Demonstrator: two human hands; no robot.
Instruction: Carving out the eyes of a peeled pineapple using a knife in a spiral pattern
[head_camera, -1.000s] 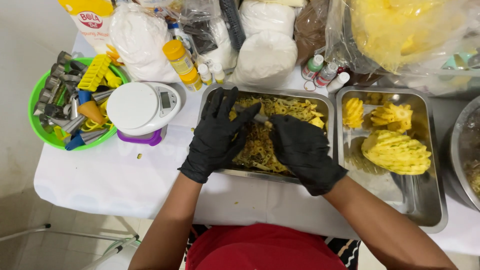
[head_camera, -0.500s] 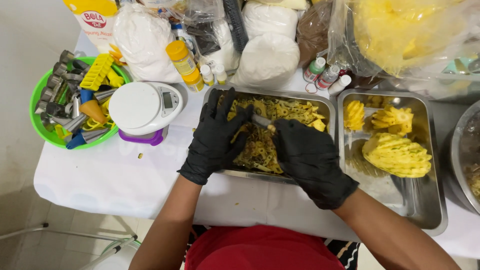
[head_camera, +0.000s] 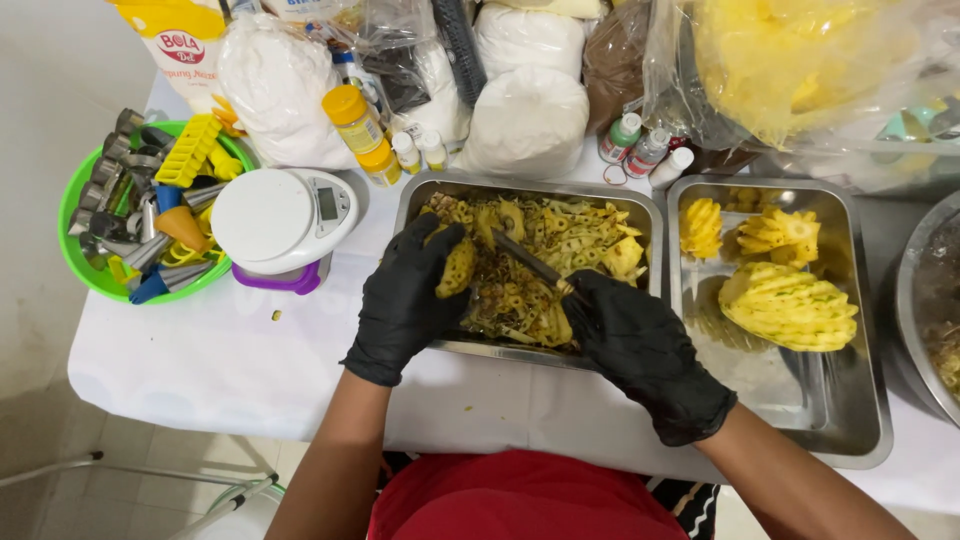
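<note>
Left hand, in a black glove, gripped a pineapple piece over the middle steel tray; the right hand clutched a knife. Behind, big white bags lay beside a yellow-topped carton. Small orange-capped bottles stood near the white scale on the tabletop.

There is one camera. It sits on the person's head and looks almost straight down at the white table. It is close to the table, right over its near edge. The far edge of the table is at the top of the picture. The near edge is low down, by the person's red top. The floor shows at the bottom left.
</note>
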